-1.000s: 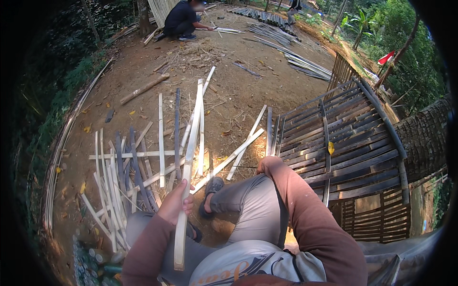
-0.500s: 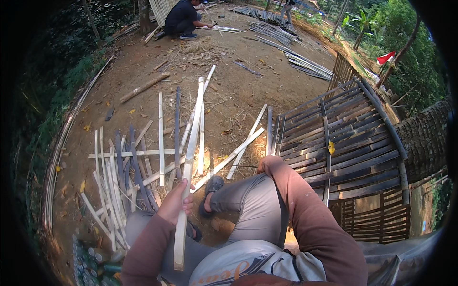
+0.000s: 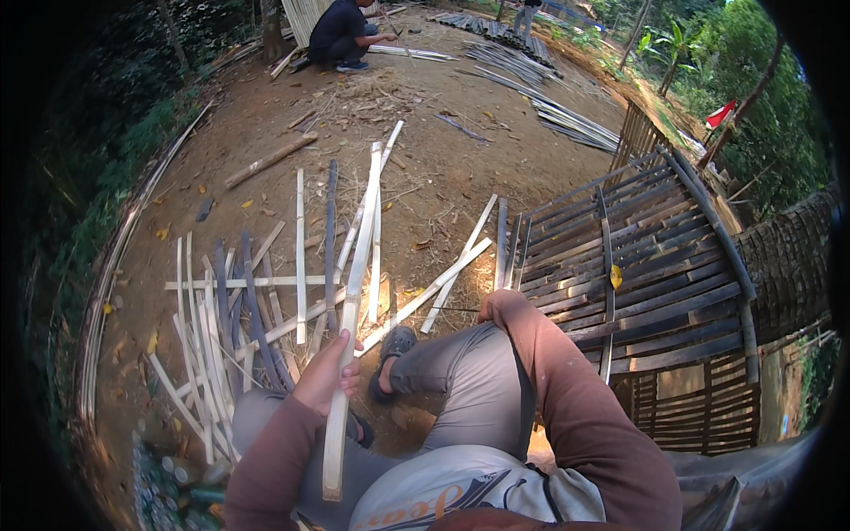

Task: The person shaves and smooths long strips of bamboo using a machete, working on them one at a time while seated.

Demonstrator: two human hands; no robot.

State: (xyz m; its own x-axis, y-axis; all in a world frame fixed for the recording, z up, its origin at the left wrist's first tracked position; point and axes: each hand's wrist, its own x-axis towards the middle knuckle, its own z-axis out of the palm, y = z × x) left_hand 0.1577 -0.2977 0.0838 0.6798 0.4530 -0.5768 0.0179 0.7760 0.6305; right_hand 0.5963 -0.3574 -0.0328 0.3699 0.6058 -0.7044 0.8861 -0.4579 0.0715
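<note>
A long pale bamboo strip (image 3: 354,292) is gripped by my left hand (image 3: 335,376), fingers wrapped round it. Its near end hangs above my lap, and the far end reaches out over the ground. My right hand (image 3: 490,304) is by my right knee, mostly hidden behind its sleeve, with the fingers closed. A thin dark tool (image 3: 452,309), seen edge-on, sticks out leftward from it; I cannot make out its kind. Several loose pale strips (image 3: 208,354) and dark strips (image 3: 254,310) lie crossed on the ground left of my legs. Two more pale strips (image 3: 443,279) cross ahead of my foot.
A dark slatted bamboo panel (image 3: 655,265) stands at my right, beside a thick trunk (image 3: 788,257). Plastic bottles (image 3: 181,491) lie at the lower left. Further off, a person (image 3: 341,35) crouches by pale strips, and bamboo poles (image 3: 575,124) lie in piles. A short pole (image 3: 270,161) rests on the soil.
My hands and the bamboo strip hold almost the same pose. In the distance, the crouching person's hand has shifted, and a thin tool in it now points up.
</note>
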